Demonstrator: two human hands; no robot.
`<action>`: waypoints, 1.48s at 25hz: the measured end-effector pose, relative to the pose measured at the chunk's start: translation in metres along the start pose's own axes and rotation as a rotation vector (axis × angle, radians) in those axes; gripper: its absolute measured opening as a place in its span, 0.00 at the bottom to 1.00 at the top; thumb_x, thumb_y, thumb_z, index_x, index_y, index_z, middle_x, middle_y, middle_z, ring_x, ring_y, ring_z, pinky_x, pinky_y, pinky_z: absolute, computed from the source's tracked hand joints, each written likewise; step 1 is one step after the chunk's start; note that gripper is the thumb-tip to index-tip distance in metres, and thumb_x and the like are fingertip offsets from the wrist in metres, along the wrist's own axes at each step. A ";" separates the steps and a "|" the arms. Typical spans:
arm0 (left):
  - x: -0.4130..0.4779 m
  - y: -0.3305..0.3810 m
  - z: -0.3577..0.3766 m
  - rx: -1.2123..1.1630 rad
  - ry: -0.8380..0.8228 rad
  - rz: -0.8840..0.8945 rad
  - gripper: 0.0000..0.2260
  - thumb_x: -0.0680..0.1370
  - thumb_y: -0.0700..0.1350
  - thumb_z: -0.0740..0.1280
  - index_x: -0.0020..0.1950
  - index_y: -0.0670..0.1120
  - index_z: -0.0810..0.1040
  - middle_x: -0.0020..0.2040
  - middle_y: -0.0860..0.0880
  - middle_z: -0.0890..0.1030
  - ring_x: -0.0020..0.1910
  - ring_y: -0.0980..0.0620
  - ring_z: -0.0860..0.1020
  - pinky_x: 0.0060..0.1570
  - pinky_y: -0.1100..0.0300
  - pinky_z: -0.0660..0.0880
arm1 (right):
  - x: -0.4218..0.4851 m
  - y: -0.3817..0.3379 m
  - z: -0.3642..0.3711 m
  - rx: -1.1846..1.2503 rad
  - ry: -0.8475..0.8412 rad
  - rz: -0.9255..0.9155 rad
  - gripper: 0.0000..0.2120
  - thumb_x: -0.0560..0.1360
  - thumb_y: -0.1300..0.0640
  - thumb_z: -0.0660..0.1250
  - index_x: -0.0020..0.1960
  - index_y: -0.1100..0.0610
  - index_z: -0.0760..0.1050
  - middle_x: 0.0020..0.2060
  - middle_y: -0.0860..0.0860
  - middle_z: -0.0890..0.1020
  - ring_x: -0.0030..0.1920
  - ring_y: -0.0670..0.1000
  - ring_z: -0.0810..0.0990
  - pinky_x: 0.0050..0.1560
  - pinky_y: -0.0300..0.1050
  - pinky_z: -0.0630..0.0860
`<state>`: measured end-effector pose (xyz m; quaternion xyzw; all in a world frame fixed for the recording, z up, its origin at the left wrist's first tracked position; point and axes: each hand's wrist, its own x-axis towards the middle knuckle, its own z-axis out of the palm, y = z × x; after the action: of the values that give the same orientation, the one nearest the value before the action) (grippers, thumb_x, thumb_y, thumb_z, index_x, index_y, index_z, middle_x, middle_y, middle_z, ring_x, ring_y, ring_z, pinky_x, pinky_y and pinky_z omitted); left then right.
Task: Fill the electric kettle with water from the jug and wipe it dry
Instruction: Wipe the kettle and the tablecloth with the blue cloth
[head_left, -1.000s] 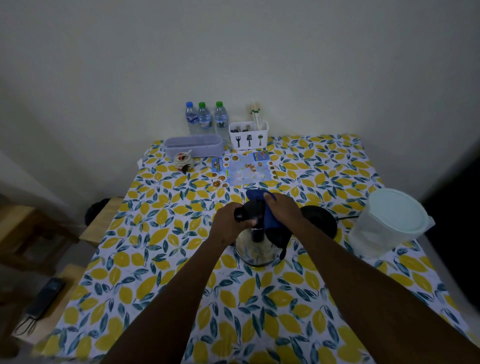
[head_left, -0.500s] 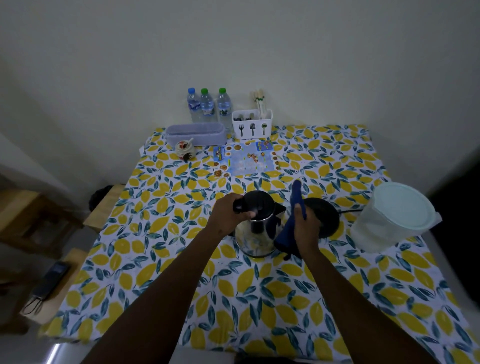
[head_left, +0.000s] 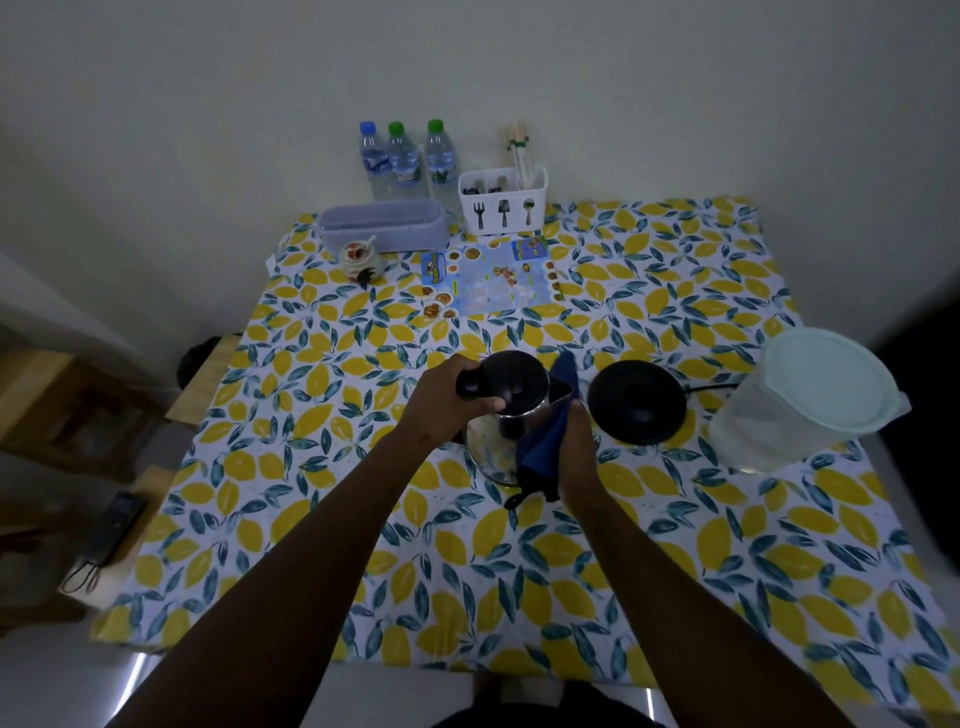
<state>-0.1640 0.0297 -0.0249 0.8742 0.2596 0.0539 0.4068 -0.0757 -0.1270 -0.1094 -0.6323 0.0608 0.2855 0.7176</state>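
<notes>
The steel electric kettle (head_left: 498, 441) with a black lid stands on the lemon-print tablecloth (head_left: 363, 519) in the middle of the table. My left hand (head_left: 441, 410) grips its black handle at the left. My right hand (head_left: 574, 447) presses a blue cloth (head_left: 545, 441) against the kettle's right side, below the spout. The kettle's round black base (head_left: 636, 402) lies just to the right, with nothing on it. Farther right stands the translucent water jug (head_left: 795, 405) with its pale lid on.
Along the wall at the back stand three water bottles (head_left: 405, 156), a white cutlery holder (head_left: 503, 205), a lilac box (head_left: 382, 226), a small jar (head_left: 358, 260) and a printed leaflet (head_left: 488, 283). Wooden stools (head_left: 67, 415) sit left of the table.
My right hand with the blue cloth has moved from the kettle's top down its right side. My left hand has kept hold of the handle. The camera view shifted slightly.
</notes>
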 end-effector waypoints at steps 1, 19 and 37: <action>0.000 0.000 0.000 -0.010 0.002 0.009 0.26 0.70 0.52 0.76 0.63 0.44 0.74 0.58 0.45 0.80 0.53 0.50 0.77 0.50 0.57 0.72 | -0.015 0.011 0.008 -0.107 0.070 -0.058 0.20 0.83 0.54 0.54 0.72 0.63 0.65 0.67 0.65 0.72 0.67 0.64 0.71 0.68 0.63 0.68; 0.016 -0.031 -0.020 0.079 -0.166 0.132 0.21 0.77 0.40 0.69 0.69 0.47 0.71 0.65 0.45 0.77 0.62 0.45 0.76 0.53 0.62 0.66 | -0.055 0.064 0.018 -0.452 0.144 -0.296 0.32 0.81 0.51 0.60 0.78 0.57 0.49 0.77 0.57 0.58 0.76 0.58 0.60 0.74 0.57 0.64; 0.023 -0.048 -0.008 -0.007 0.157 0.104 0.06 0.80 0.46 0.64 0.56 0.49 0.73 0.45 0.50 0.77 0.43 0.49 0.75 0.39 0.59 0.67 | 0.005 0.005 -0.039 -0.824 0.168 -0.631 0.10 0.74 0.67 0.61 0.53 0.59 0.74 0.30 0.54 0.68 0.28 0.54 0.63 0.32 0.42 0.59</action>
<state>-0.1665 0.0724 -0.0574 0.8783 0.2445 0.1441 0.3848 -0.0633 -0.1619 -0.1240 -0.8703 -0.1926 0.0041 0.4533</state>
